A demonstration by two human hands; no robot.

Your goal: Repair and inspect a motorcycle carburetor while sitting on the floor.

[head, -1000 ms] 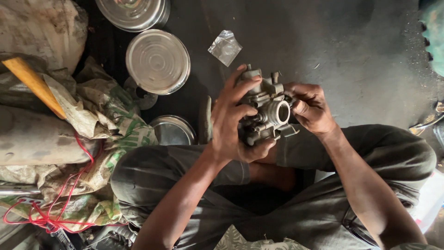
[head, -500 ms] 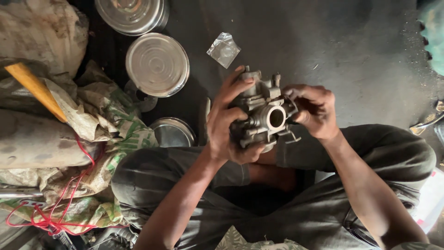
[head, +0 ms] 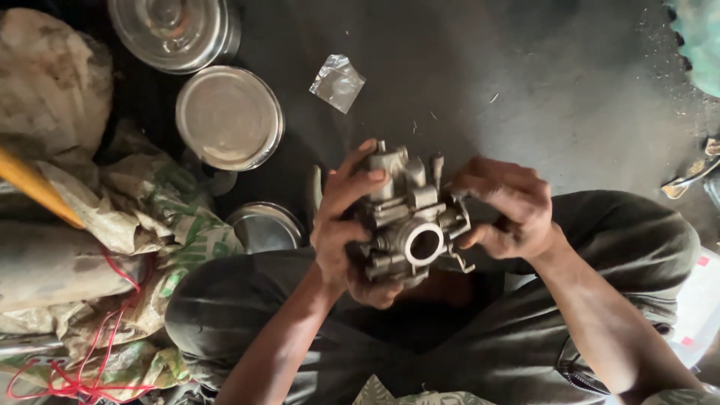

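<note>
- Since the earlier frame, carburetor (head: 409,217) turned slightly; round bore now faces more toward the camera and sits lower in the grasp, right-hand fingers shifted over its side.
- Carburetor: grey cast metal, grimy, held in the air above the crossed legs (head: 465,337), between both hands.
- Left hand (head: 341,225): wrapped tight around the carburetor's left side, fingers curled over the top, thumb underneath.
- Right hand (head: 506,206): closed on the right side, fingertips pinching at small fittings there; exact part pinched too small to tell.
- Legs in dark trousers, folded, directly below the hands.
- Dark floor (head: 525,90) beyond; a small clear plastic bag (head: 337,81) lies on it, well apart from the hands.
- Round metal lids to the left: one (head: 229,116) near, another (head: 172,30) at top edge, a third (head: 264,226) just beside the knee.
- Far left: crumpled sacks (head: 127,217), red cord (head: 82,367), yellow handle (head: 34,187).
</note>
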